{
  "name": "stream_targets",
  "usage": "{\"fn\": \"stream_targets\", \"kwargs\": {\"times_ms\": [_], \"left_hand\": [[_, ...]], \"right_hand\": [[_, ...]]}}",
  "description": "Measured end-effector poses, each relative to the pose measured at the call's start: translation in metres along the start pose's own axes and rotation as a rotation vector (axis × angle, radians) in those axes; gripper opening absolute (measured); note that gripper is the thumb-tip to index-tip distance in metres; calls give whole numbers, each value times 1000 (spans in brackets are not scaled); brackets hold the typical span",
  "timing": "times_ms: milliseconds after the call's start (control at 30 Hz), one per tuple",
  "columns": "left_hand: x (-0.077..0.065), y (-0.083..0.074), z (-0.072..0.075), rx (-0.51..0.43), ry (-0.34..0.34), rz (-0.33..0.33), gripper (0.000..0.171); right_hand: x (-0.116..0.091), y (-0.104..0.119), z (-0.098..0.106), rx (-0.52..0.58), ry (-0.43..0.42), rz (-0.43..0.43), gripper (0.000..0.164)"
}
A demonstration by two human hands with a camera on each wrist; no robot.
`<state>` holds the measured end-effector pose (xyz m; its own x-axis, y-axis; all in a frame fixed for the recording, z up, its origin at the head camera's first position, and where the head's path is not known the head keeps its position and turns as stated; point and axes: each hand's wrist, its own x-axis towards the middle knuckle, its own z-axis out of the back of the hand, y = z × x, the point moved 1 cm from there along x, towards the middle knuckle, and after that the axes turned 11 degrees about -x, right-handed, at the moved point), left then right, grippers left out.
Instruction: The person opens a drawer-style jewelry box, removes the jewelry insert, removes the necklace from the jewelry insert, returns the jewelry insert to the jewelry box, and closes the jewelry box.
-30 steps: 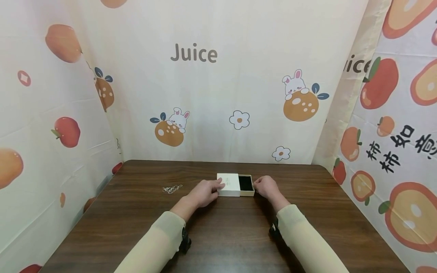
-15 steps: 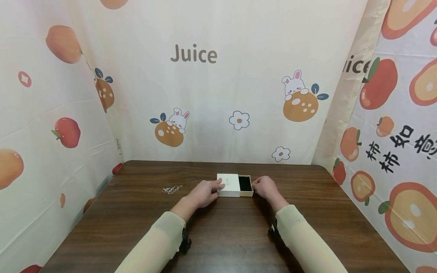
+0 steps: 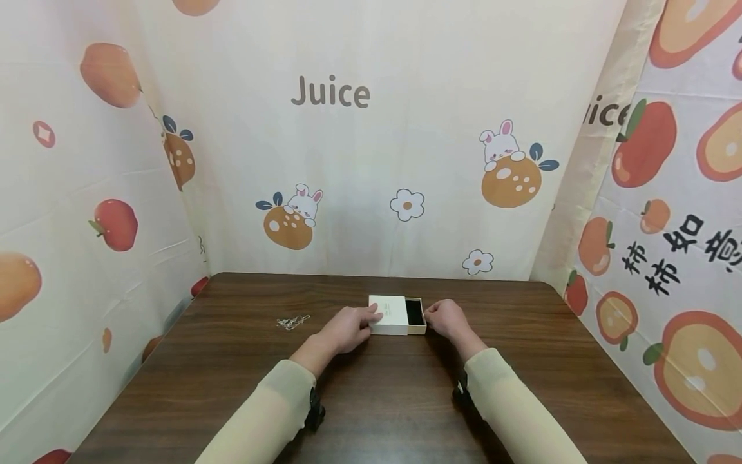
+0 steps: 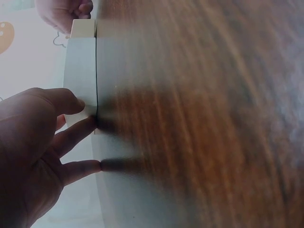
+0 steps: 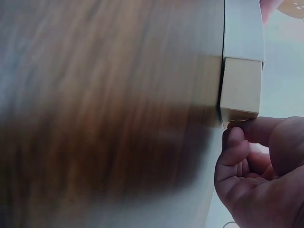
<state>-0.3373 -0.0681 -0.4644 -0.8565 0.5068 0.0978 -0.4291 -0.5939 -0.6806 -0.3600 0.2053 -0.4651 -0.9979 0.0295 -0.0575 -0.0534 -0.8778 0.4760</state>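
Observation:
A small cream-white drawer box (image 3: 387,314) lies on the dark wooden table (image 3: 371,399), its black-lined drawer (image 3: 415,313) partly out at the right. My left hand (image 3: 349,327) grips the left part of the box's sleeve, thumb on the near side and a finger over the top; in the left wrist view other fingers reach down to the table. At the drawer's outer end is my right hand (image 3: 449,318), fingers curled, with thumb and forefinger tips pinched together right against that end (image 5: 240,114). A small heap of thin silvery chain (image 3: 293,322) lies left of the box.
Printed curtains hang behind the table (image 3: 359,161) and along both sides. The table's far edge runs just beyond the box. Both forearms, in pale sleeves (image 3: 266,406) with black wrist devices (image 3: 315,409), cross the front of the table.
My right hand has moved slightly left, and the drawer has slid a little further into the sleeve. My left hand and the chain have stayed in place.

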Motion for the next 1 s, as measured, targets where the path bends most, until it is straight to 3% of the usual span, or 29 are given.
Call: {"fn": "stream_targets", "kwargs": {"times_ms": [533,1000], "left_hand": [[-1,-1,0,2,9,9,46],[-1,1,1,18,-1,-23,44]], "right_hand": [[-1,8,-3,8,1,13,24],[1,14,-6,-12,19,20,24]]}}
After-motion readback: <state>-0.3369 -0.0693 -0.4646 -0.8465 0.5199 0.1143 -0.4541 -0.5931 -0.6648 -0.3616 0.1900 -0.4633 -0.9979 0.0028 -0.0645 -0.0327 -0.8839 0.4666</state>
